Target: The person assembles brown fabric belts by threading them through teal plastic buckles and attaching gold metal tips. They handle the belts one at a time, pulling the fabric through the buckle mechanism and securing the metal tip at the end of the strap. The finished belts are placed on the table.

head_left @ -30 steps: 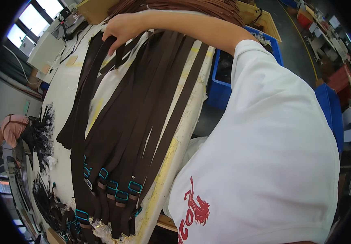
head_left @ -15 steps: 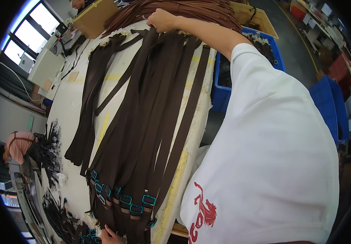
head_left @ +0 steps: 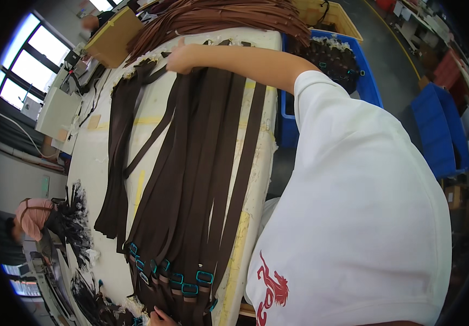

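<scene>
Reaching far across the bench, the right hand point(head_left: 180, 56) lies at about eleven o'clock in the view, fingers curled down onto the far ends of the dark brown straps point(head_left: 202, 179); whether it actually pinches one I cannot tell. Those straps run side by side from the hand toward six o'clock along the pale worktable point(head_left: 96, 157), each ending in a teal buckle point(head_left: 204, 277). At the very bottom edge, around six o'clock, the left hand point(head_left: 161, 317) barely shows, touching the buckle ends; its grip is hidden. Beyond the right hand, at twelve o'clock, lies a heap of lighter brown straps point(head_left: 218, 16). A blue bin point(head_left: 373, 89) stands at two o'clock, just beside the table.
</scene>
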Available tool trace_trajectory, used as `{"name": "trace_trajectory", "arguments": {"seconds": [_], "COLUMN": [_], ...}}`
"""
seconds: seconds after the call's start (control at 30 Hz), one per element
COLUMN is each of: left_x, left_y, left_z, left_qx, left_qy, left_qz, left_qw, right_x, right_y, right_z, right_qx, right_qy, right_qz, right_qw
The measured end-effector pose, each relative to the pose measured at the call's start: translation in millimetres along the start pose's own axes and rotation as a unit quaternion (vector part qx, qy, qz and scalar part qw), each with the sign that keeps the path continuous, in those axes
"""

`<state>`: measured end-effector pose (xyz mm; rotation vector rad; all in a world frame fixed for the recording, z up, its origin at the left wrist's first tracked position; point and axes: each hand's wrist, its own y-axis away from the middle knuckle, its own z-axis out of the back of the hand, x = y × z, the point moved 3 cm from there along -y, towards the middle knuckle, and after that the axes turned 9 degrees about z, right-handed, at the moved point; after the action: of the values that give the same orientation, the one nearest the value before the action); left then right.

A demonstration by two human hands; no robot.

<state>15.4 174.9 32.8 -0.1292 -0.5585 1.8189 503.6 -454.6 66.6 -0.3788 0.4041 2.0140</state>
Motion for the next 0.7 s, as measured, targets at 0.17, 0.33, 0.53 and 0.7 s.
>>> {"name": "trace_trajectory", "arguments": {"seconds": [0.17,0.33,0.53,0.7], "left_x": [-9,-2,12,18], "left_y": [-9,-15,-3,-8], "left_z": [-7,-36,-37,-36], "left_qx": [0.026,-0.008,-0.036,-0.087], "left_qy": [-0.030,-0.001,0.029,0.058], "left_qz": [-0.016,0.005,0.027,0.009], "left_qw": [0.999,1.000,0.999,0.994], "right_x": [132,214,236,211], "right_y": [-48,-94,-97,-88], "right_z": [56,9,32,37], "right_qx": [-0.109,-0.188,-0.279,-0.291], "right_qy": [-0.188,-0.166,-0.112,-0.129], "right_qz": [0.176,0.197,0.291,0.273], "right_qw": [0.960,0.948,0.908,0.908]}}
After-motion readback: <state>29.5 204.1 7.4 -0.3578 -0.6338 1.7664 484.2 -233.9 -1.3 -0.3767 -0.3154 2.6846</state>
